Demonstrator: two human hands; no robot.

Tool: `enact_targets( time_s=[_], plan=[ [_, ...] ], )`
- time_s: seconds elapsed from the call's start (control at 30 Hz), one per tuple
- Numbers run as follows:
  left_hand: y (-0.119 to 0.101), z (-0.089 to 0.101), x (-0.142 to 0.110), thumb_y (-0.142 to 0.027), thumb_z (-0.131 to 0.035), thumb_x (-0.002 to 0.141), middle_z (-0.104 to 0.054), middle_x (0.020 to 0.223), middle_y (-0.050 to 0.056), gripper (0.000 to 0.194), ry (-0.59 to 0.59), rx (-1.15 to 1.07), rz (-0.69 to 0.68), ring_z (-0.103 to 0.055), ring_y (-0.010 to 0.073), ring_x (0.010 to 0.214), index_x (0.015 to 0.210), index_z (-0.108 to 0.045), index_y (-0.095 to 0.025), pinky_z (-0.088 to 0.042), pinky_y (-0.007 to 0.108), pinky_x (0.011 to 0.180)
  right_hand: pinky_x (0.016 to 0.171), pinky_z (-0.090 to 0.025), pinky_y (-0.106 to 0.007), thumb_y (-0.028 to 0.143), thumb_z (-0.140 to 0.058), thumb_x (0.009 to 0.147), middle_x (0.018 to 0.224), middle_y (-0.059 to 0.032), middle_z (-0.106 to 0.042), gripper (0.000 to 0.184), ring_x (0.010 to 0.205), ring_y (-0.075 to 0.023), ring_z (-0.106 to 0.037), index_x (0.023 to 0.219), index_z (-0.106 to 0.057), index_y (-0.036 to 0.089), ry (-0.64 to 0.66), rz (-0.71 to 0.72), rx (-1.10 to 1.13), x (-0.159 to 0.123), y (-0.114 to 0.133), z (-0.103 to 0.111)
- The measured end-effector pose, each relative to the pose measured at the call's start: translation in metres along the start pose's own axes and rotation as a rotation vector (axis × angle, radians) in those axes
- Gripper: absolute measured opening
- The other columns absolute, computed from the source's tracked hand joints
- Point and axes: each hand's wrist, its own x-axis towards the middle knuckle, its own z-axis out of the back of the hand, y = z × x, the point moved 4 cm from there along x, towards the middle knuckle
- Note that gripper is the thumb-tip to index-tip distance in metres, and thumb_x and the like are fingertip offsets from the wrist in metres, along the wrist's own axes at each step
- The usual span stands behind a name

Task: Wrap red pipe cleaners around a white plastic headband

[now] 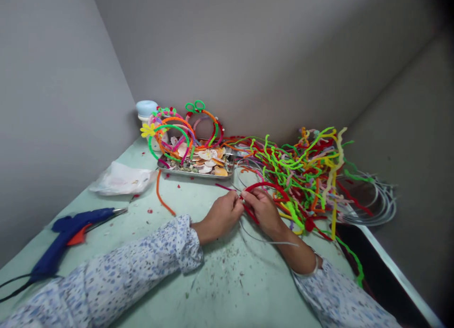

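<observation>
My left hand [224, 211] is closed in a pinch near the middle of the table, with its fingertips against those of my right hand. A fuzzy red pipe cleaner [269, 185] arcs up from between the fingers and over my right hand [264, 210], which pinches it. A thin pale wire [260, 239] curves out below both hands and passes across the right wrist. The exact meeting point of pipe cleaner and wire is hidden by the fingertips.
A metal tray [198, 175] of shells stands behind the hands, with pipe-cleaner headbands [173, 125] on it. Loose pipe cleaners [294, 162] heap at the right beside coiled wire [385, 205]. At left lie a blue glue gun [64, 238] and a plastic bag [122, 179].
</observation>
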Motion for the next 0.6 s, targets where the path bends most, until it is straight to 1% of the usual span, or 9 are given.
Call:
enact_targets(
  time_s=[0.23, 0.47, 0.6],
  plan=[
    [0.0006, 0.0023, -0.0034, -0.026, -0.039, 0.084, -0.047, 0.065, -0.003, 0.015, 0.007, -0.11, -0.023, -0.042, 0.0116, 0.062, 0.071, -0.043, -0.019, -0.031, 0.024, 0.057, 0.052, -0.033, -0.023, 0.042, -0.061, 0.08, 0.056, 0.0058, -0.046, 0.028, 0.052, -0.0095, -0.037, 0.065, -0.055, 0.018, 0.019, -0.028, 0.046, -0.0005, -0.0014, -0.0016],
    [0.0034, 0.003, -0.0022, -0.024, -0.044, 0.081, -0.048, 0.065, -0.003, 0.011, -0.056, -0.018, -0.03, -0.043, 0.0112, 0.061, 0.071, -0.044, -0.019, -0.031, 0.024, 0.058, 0.048, -0.032, -0.023, 0.043, -0.059, 0.081, 0.054, 0.0055, -0.046, 0.03, 0.049, -0.0092, -0.038, 0.066, -0.056, 0.018, 0.01, 0.002, -0.051, -0.002, 0.0018, -0.0011],
    [0.0041, 0.0029, -0.002, -0.024, -0.045, 0.079, -0.05, 0.064, -0.003, 0.01, -0.07, 0.029, -0.034, -0.044, 0.0111, 0.06, 0.071, -0.046, -0.018, -0.03, 0.023, 0.056, 0.045, -0.031, -0.024, 0.047, -0.055, 0.083, 0.046, 0.0061, -0.044, 0.034, 0.043, -0.0101, -0.038, 0.063, -0.054, 0.019, 0.028, -0.018, -0.098, -0.004, 0.0028, -0.0026]
  ],
)
